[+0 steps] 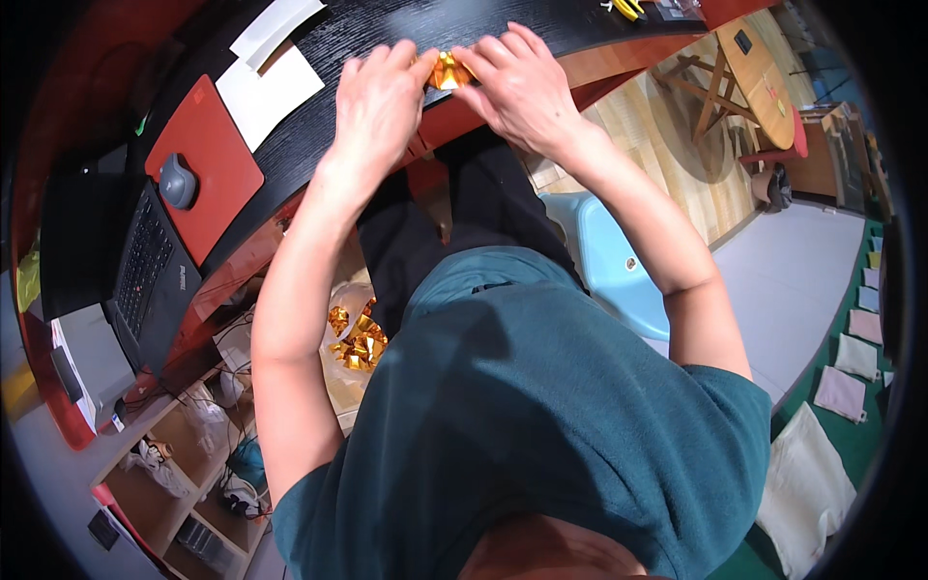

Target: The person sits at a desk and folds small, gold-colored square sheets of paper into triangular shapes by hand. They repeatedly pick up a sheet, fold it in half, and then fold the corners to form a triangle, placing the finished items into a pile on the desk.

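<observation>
A shiny piece of gold foil paper (449, 72) is held between my two hands, at the near edge of the black desk top (372, 21). My left hand (380, 101) pinches its left side, fingers curled. On its right side, my right hand (520, 92) grips it with thumb and fingers. The foil looks creased, and its lower edge shows between the thumbs. Below the desk, left of my legs, several crumpled or folded gold foil pieces (362, 346) lie in what looks like a clear plastic bag.
White papers (266, 97) and a red mouse mat (205, 164) with a grey mouse (177, 181) lie left of my hands, beside an open laptop (155, 271). Yellow-handled scissors or pliers (628, 9) are at the far right. A blue stool (614, 261) stands under me.
</observation>
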### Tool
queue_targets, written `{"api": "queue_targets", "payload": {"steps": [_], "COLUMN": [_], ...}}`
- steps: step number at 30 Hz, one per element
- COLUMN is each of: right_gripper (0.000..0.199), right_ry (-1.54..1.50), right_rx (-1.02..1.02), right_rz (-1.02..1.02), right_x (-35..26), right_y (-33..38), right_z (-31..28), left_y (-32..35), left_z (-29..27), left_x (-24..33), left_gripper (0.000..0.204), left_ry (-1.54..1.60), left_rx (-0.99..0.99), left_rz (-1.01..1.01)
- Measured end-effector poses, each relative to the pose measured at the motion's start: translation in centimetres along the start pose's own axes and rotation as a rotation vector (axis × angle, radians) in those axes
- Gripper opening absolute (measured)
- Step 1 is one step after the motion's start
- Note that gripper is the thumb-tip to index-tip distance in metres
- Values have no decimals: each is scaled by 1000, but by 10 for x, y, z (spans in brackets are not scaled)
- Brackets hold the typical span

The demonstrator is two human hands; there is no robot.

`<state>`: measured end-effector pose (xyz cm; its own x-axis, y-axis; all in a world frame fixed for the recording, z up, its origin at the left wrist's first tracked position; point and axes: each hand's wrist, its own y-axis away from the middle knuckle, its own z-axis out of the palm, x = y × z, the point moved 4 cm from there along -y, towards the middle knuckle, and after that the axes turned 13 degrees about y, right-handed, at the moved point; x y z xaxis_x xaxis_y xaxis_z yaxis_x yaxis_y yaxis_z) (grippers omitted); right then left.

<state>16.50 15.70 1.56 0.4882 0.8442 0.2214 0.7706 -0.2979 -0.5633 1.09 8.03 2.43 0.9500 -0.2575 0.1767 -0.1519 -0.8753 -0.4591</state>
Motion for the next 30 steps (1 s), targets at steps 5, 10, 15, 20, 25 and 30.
{"api": "queue_targets", "payload": {"steps": [5, 10, 15, 20, 25, 30], "right_gripper": [48, 39, 32, 17, 21, 37], "right_ry": [-115, -355, -398, -560, -246, 15], "right_rx": [53, 37, -78, -87, 89, 116], "right_rz": [-20, -57, 125, 419, 171, -88], "right_x": [8, 20, 29, 34, 15, -5], "right_y": [23, 13, -8, -19, -18, -10], "right_z": [9, 6, 13, 29, 14, 6], "left_y": [20, 29, 22, 4, 4, 4], "left_z": [-11, -11, -9, -4, -3, 10], "left_x": [26, 18, -7, -25, -12, 18], "left_gripper": [36, 23, 10, 18, 7, 5], "left_ry": [102, 269, 544, 500, 202, -172], "left_rx": [65, 169, 302, 242, 331, 191], "left_rz": [-74, -94, -306, -633, -468, -186]}}
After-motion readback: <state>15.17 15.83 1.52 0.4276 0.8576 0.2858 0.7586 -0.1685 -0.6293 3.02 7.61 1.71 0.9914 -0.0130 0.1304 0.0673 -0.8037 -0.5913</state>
